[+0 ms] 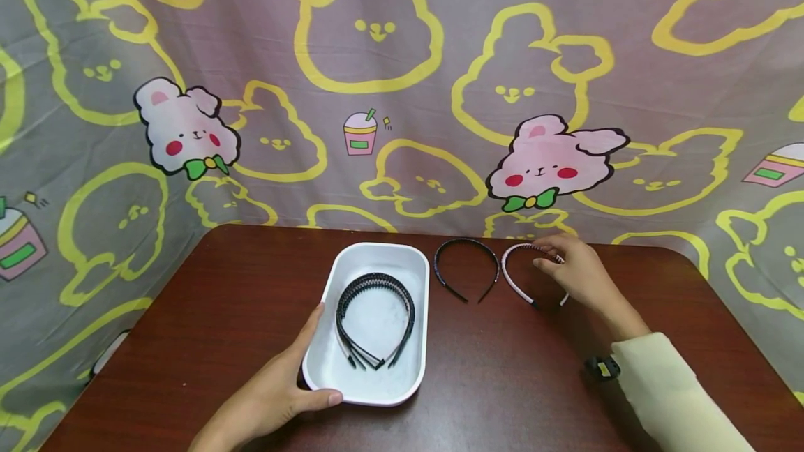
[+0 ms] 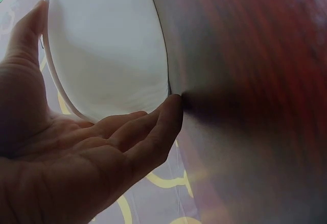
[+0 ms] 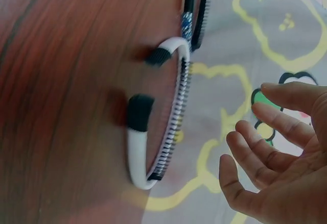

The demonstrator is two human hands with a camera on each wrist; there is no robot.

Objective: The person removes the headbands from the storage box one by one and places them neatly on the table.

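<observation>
My left hand (image 1: 270, 389) holds a white plastic tray (image 1: 426, 323) at its near left corner, thumb over the near rim and fingers along the left side. Several headbands (image 1: 410, 305), mostly black, lie nested inside the tray. Over at the right, my right hand (image 1: 574, 270) hovers above a pale pink-white headband (image 3: 137, 157) with toothed inner edge and dark tips. The right wrist view shows its fingers loosely spread, apart from that headband, with nothing in them. A dark headband (image 1: 437, 267) lies between the tray and the pale one.
All of this stands on a dark red-brown wooden table (image 1: 502, 382). A curtain (image 1: 402, 89) with yellow rabbit outlines hangs behind the far edge, close to the headbands, and wraps both sides. My right wrist wears a black strap device (image 1: 604, 367).
</observation>
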